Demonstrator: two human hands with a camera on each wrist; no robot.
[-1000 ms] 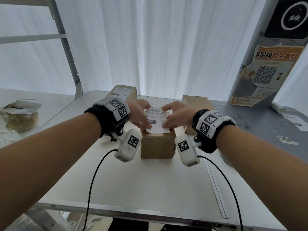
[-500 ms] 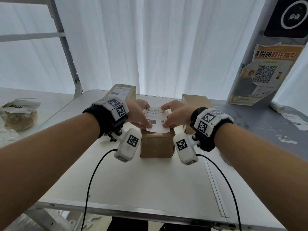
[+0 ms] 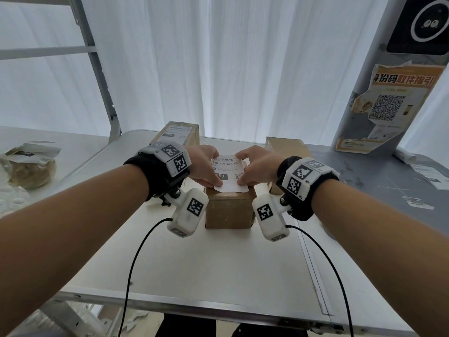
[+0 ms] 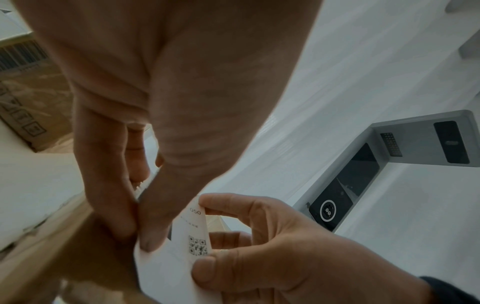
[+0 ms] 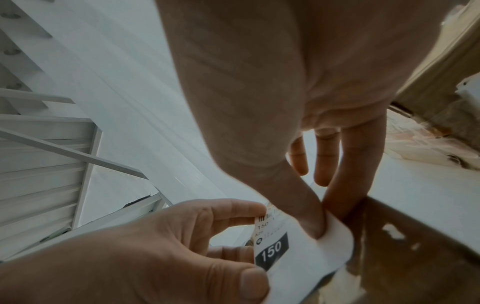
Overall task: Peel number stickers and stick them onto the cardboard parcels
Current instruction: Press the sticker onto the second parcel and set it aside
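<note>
Little has moved: left hand [image 3: 202,164] and right hand [image 3: 257,166] still pinch the "150-150-A26-050" sticker [image 3: 228,175] over the parcel [image 3: 228,210].

The sticker [image 3: 227,172] between the fingers [image 3: 213,182] is smooth white paper with matt black print. Under the fingers, the parcel [image 3: 228,210] is brown cardboard wrapped in glossy, wrinkled tape. The counter [image 3: 206,268] below looks smooth, matt white, edged in dull metal. Beyond the fingers hangs a sheer white cloth curtain [image 3: 218,64].
</note>
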